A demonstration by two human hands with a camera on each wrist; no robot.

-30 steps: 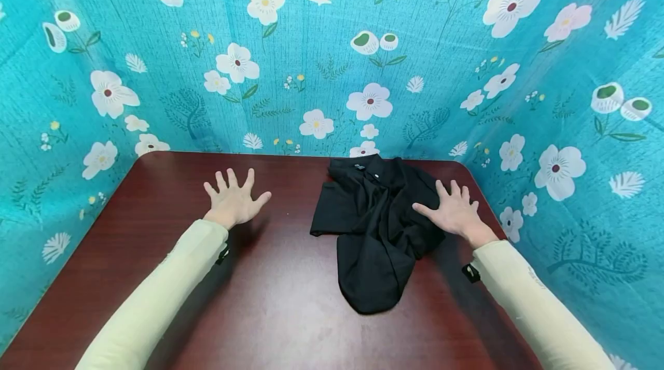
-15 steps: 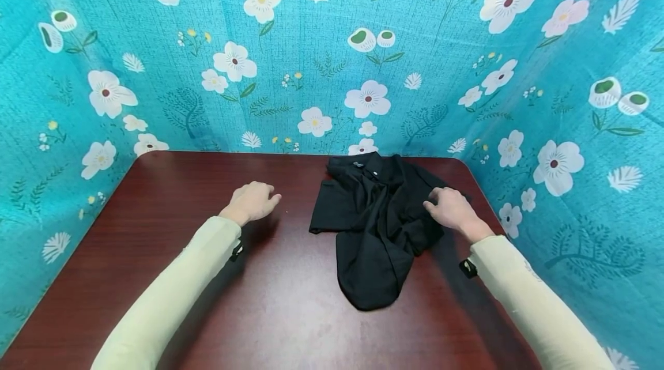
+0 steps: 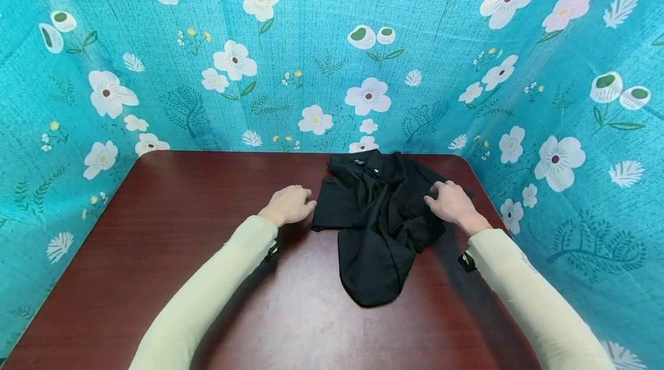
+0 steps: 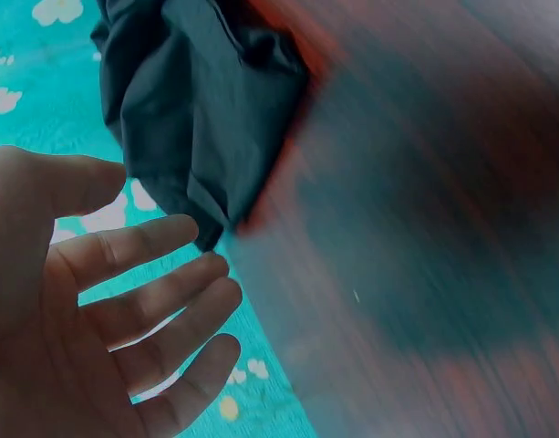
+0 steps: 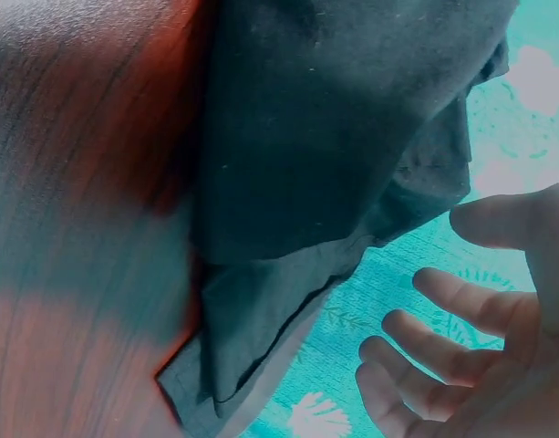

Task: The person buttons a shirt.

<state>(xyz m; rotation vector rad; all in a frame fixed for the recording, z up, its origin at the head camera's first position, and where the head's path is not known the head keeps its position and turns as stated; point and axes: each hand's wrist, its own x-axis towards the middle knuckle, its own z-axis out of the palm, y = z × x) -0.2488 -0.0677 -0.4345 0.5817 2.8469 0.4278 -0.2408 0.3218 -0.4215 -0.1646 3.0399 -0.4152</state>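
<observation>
A crumpled black shirt (image 3: 381, 220) lies on the right half of the table, its collar and a small button toward the back edge. One short sleeve (image 3: 334, 206) spreads out to the left. Beside that sleeve hovers my left hand (image 3: 287, 206), thumb apart from loosely bent fingers; the left wrist view shows its palm bare. My right hand (image 3: 451, 203) is over the shirt's right side, fingers pointing down. In the right wrist view its fingers (image 5: 443, 342) are relaxed and spaced, with the shirt's dark cloth (image 5: 288, 137) beyond the fingertips.
The dark red-brown wooden table (image 3: 290, 312) has rounded back corners. A turquoise flowered curtain (image 3: 306, 41) hangs right behind its back edge and along both sides. Each wrist carries a small black device below the pale sleeve.
From raised with fingers spread, both hands have turned down and loosely bent their fingers. The left has moved right, up to the shirt's sleeve; the right stays over the shirt's right side.
</observation>
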